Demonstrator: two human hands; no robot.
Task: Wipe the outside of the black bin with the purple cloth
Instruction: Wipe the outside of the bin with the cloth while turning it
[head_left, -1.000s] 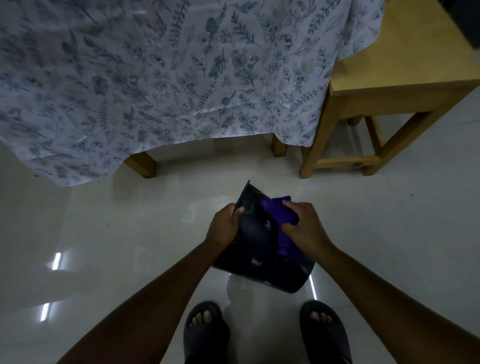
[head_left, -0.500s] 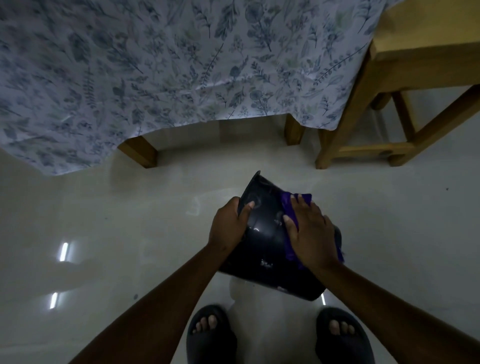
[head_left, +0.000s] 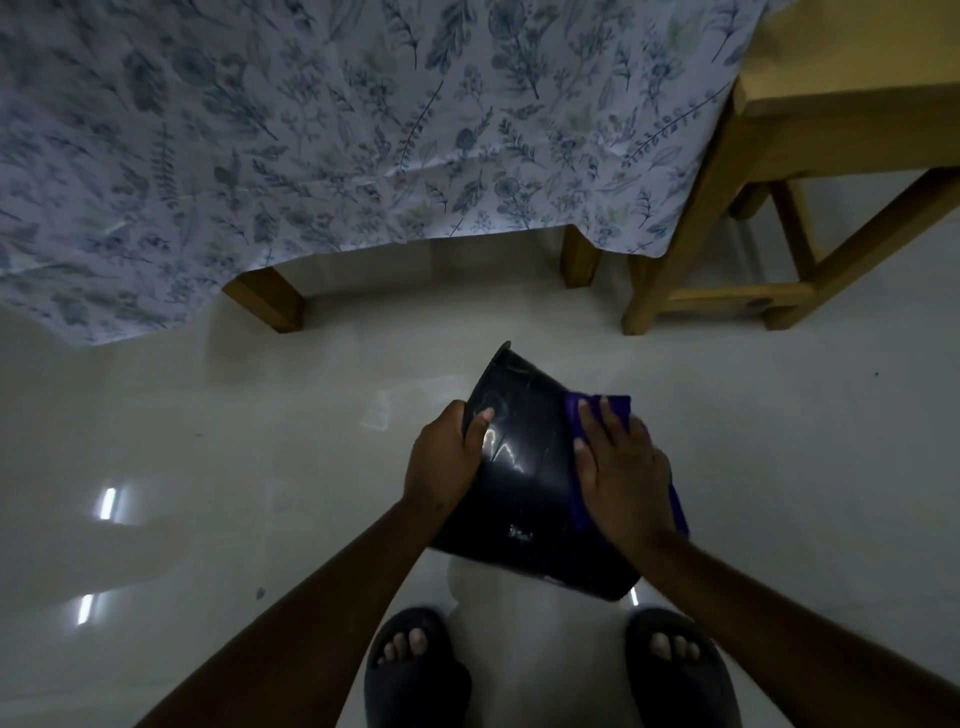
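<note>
The black bin (head_left: 524, 493) is held tilted above the pale floor, one end pointing away from me and the other toward my feet. My left hand (head_left: 441, 462) grips its left edge, thumb laid over the glossy outer wall. My right hand (head_left: 621, 478) lies flat on the purple cloth (head_left: 675, 499), pressing it against the bin's right outer side. The cloth shows beyond my fingertips and along the outer edge of my hand; most of it is hidden under the palm.
A table draped in a leaf-print cloth (head_left: 322, 135) stands ahead, its wooden legs (head_left: 267, 299) showing. A wooden stool (head_left: 789, 171) is at the right. My feet in dark sandals (head_left: 415, 670) stand on the glossy floor (head_left: 208, 467) below the bin.
My right hand has slid the purple cloth from the bin's upper face over to its right side. The bin has turned slightly in my left hand, and the view has tipped down.
</note>
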